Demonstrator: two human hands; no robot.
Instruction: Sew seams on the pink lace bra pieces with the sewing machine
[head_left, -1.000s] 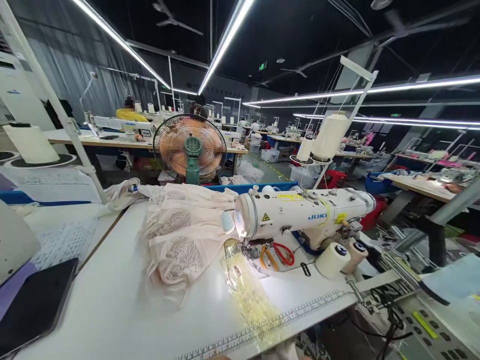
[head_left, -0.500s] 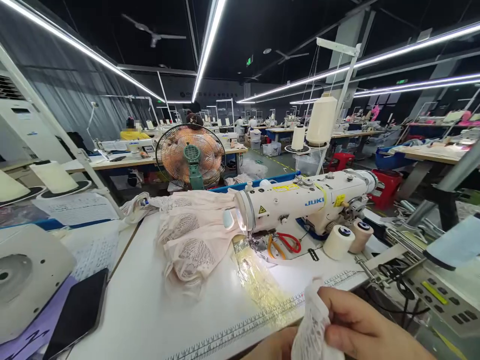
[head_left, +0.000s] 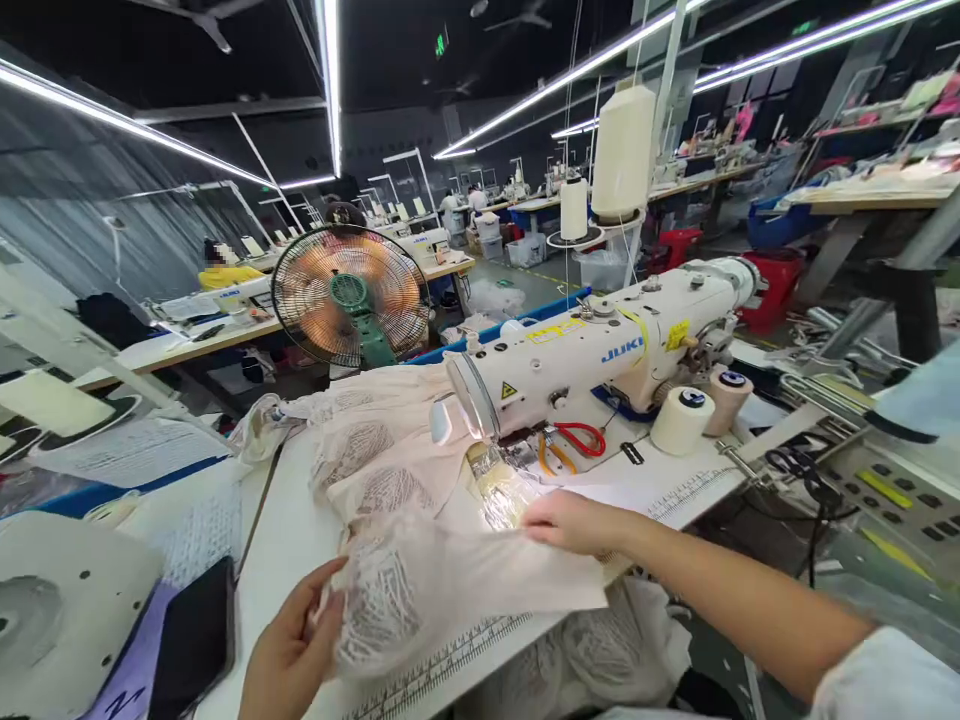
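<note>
A pale pink bra piece (head_left: 465, 575) with a lace-patterned cup stretches between my two hands above the table's front edge. My left hand (head_left: 296, 635) pinches it at the cup's left side. Farther right, my right hand (head_left: 574, 522) grips its upper edge with fingers closed. Behind it, joined pieces of the same lace garment (head_left: 356, 450) lie in a row leading back from the sewing machine (head_left: 555, 370). More lace pieces (head_left: 622, 640) hang below the table edge, near my lap.
Red-handled scissors (head_left: 581, 438) and a small black blade (head_left: 632, 453) lie beside thread cones (head_left: 682, 420) under the machine arm. A black phone (head_left: 193, 640) rests at the left. A fan (head_left: 351, 295) stands behind the table. A printed ruler (head_left: 450, 655) runs along the front edge.
Both hands have moved left and farther over the table, spreading the bra piece that was bunched at the lower right. The view has tilted and shifted.
</note>
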